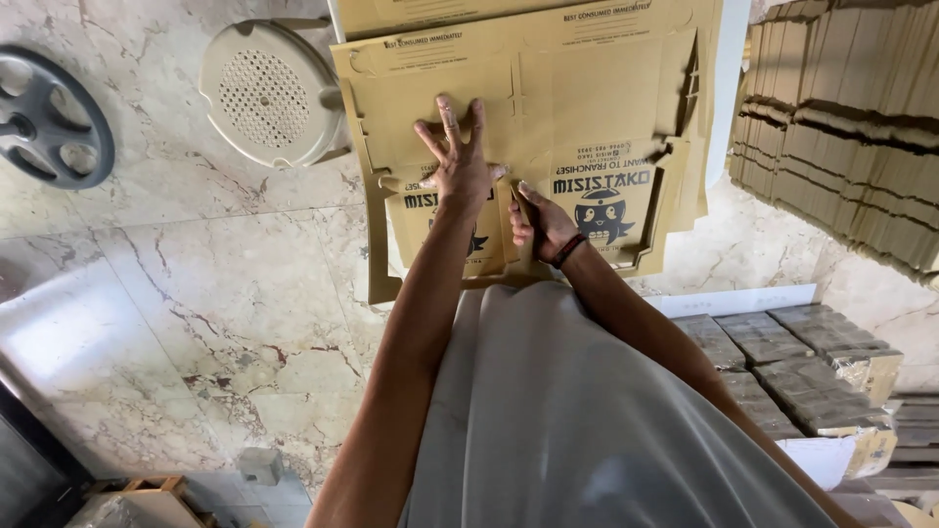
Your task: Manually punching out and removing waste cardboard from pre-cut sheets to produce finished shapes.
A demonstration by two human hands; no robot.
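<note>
A flat brown cardboard box blank [587, 98] with dark printing lies on top of a stack of the same blanks in front of me. My left hand [458, 161] presses flat on it with fingers spread, near its lower left panel. My right hand [536, 225], with a dark band on the wrist, grips a fold of the cardboard at the blank's near edge, thumb on top. My grey shirt fills the lower middle of the view.
A cream plastic stool [269, 93] stands left of the blanks on the marble floor [196, 293]. A grey wheel-shaped object [44, 117] lies at far left. A tall stack of flat cardboard [851, 127] is at right, and wrapped bundles [802, 367] at lower right.
</note>
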